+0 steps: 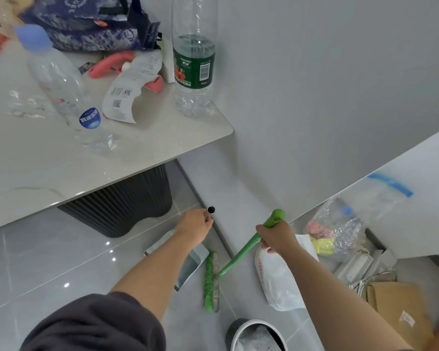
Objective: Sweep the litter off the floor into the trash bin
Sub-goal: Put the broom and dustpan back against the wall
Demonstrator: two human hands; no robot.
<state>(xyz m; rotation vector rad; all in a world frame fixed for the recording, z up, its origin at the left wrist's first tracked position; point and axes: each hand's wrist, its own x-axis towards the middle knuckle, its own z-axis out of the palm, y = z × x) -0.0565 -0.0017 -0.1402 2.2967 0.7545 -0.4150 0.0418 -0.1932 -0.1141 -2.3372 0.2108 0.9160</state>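
My left hand [195,225] grips the top of a metal tube handle [210,211] that runs down to a grey dustpan [188,264] on the tiled floor. My right hand [276,238] grips the green broom handle [241,254] near its top end. The green broom head [211,282] rests on the floor right at the dustpan's open edge. A round trash bin with a white rim [257,334] stands on the floor near me, with crumpled material inside. I see no litter in the strip between the broom head and the dustpan.
A dark ribbed bin [127,203] stands under the white table [137,148], which carries plastic bottles and packaging. A white plastic bag [279,279], a clear bag [340,231], boxes and a cardboard box [398,307] lie at the right by the wall.
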